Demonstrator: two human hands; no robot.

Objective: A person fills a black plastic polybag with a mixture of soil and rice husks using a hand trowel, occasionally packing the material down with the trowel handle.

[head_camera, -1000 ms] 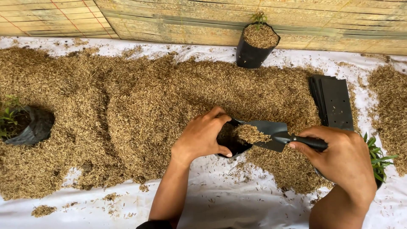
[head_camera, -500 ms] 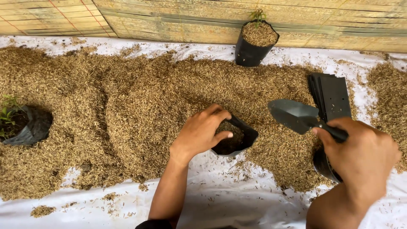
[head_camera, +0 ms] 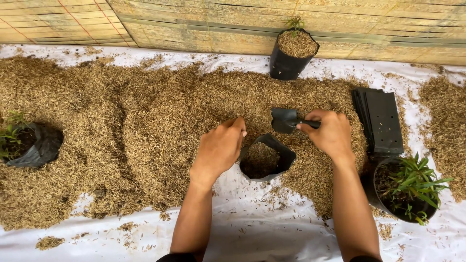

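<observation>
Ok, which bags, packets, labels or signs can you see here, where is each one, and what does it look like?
Grow bag: centre, black, open, part-filled with husk, held by left hand.
Filled bag: top, black, small seedling.
Side bag: left, black, tipped over.
Plant bag: right, black, green plant.
Empty bags: right, flat black stack.
No labels or signs.

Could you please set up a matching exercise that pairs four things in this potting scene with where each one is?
Things:
1. trowel
2. open grow bag
3. stack of flat black bags
4. filled bag with a seedling

Places:
A. by the bamboo wall, at the back
B. held open by the left hand
C. gripped in the right hand
D. lying far right on the husk pile

Pairs: 1-C, 2-B, 3-D, 4-A
</observation>
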